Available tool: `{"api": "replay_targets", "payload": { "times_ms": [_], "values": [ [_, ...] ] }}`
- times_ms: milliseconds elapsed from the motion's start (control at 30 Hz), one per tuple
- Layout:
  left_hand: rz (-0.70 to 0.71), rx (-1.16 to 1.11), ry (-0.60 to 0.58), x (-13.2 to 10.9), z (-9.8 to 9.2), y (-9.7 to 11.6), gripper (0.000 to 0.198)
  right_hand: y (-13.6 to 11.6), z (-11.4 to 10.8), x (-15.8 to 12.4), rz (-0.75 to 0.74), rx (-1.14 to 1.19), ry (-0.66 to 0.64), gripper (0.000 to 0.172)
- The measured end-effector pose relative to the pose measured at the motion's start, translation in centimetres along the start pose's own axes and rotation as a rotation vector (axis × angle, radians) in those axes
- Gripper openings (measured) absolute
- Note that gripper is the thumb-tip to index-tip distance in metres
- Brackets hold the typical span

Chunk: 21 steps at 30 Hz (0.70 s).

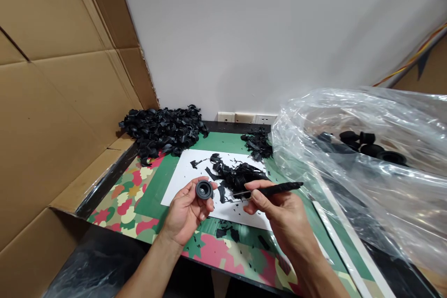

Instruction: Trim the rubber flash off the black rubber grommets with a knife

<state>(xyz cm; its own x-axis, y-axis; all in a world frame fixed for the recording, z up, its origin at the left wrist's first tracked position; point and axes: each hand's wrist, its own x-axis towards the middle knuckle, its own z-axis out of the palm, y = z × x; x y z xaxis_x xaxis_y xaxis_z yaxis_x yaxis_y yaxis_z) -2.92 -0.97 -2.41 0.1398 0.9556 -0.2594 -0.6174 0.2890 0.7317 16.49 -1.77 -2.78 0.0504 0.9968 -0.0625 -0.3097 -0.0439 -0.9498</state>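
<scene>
My left hand (186, 205) grips a round black rubber part (204, 190) between thumb and fingers, its ringed hollow face turned up toward me. In my right hand (275, 202) is a thin metal tool with a black-wrapped handle (279, 189); its narrow tip points left, toward the rubber part but apart from it. I cannot make out whether the tip is a blade or tweezers. Beneath and behind both hands, black rubber scraps (240, 176) lie heaped on a white sheet (185, 172).
A large heap of black rubber pieces (164, 130) sits at the back left by a cardboard wall (63, 93). More scraps (258, 143) lie at the back right. A clear plastic bag (293, 121) holds several black rubber parts (372, 150). A white strip (338, 242) lies right.
</scene>
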Motion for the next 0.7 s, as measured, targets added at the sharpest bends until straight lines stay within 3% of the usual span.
{"api": "replay_targets", "payload": {
  "times_ms": [200, 500, 700],
  "values": [
    [0.004, 0.001, 0.028, 0.0, 0.1, 0.0, 0.021, 0.6, 0.2, 0.1, -0.073, -0.050, -0.022, 0.038],
    [0.041, 0.038, 0.010, -0.2, 0.0, 0.1, 0.030, 0.2, 1.6, 0.0, -0.032, 0.076, -0.064, 0.047],
    [0.171, 0.345, 0.010, -0.7, 0.0, 0.1, 0.037, 0.3, 1.6, -0.2, 0.006, 0.105, -0.011, 0.042]
  ]
}}
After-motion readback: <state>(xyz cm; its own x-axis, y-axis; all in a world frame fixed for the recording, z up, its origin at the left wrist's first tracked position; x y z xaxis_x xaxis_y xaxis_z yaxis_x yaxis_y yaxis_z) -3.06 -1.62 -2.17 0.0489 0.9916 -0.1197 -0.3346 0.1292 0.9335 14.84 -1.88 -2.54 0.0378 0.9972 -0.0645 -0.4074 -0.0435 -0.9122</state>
